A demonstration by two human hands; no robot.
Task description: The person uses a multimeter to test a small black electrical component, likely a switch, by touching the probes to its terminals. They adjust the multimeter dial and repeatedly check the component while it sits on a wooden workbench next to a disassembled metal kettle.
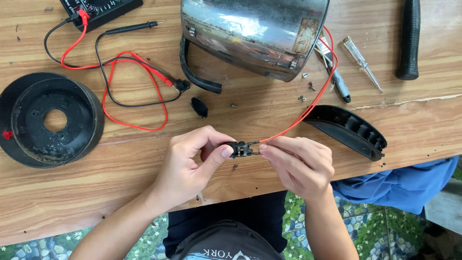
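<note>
Over the near edge of a wooden table (120,192), my left hand (190,161) pinches a small black switch part (242,149) between thumb and fingers. My right hand (301,163) grips the other end of that part, where a red wire (313,101) joins it. The wire curves up and away to a shiny metal kettle body (250,33) lying on its side at the back of the table. Both hands meet at the part, just above the tabletop.
A round black kettle base (48,120) sits at left. A multimeter (98,9) with red and black probe leads (134,82) lies at back left. A curved black handle cover (349,130), screwdrivers (361,60), a black tool handle (409,38) and loose screws (308,86) lie at right.
</note>
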